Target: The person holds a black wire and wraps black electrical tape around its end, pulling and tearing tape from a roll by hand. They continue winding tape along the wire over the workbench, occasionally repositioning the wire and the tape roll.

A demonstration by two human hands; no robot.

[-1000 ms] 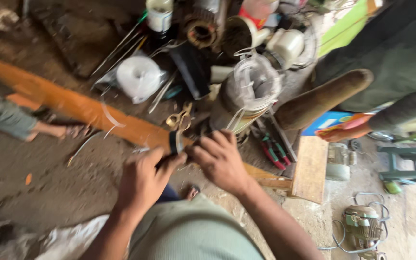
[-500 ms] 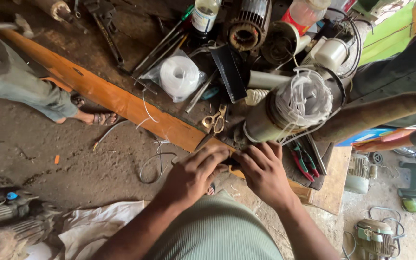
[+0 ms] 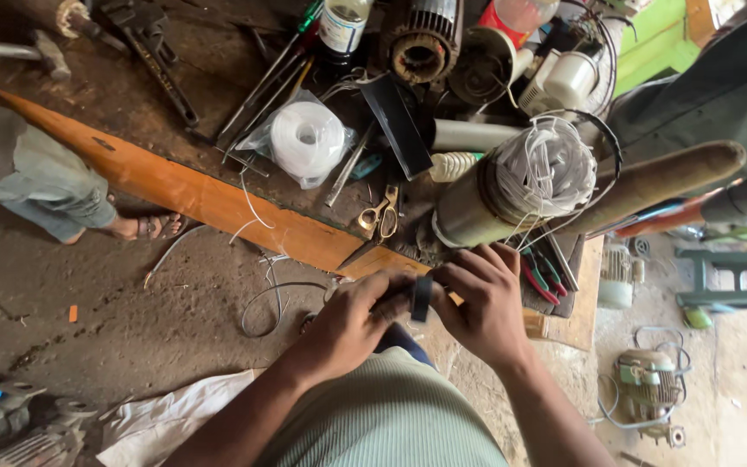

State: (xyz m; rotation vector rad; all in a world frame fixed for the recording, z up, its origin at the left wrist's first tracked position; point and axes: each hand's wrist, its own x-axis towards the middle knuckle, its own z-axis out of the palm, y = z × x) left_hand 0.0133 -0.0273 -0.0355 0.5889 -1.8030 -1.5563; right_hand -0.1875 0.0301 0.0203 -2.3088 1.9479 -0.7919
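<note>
Tape roll [image 3: 421,298], small and black, sat between my hands just off the bench's [image 3: 218,201] orange front edge, below the wound motor [image 3: 512,190], I judged for handy reach. My left hand [image 3: 352,324] pinched its side; my right hand [image 3: 477,303] curled closed round the other.

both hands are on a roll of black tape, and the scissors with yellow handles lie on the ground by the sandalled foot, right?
Not quite. The head view shows the left hand and right hand on the roll of black tape, but the scissors lie on the workbench, beside the bagged white spool, not by the sandalled foot.
</note>
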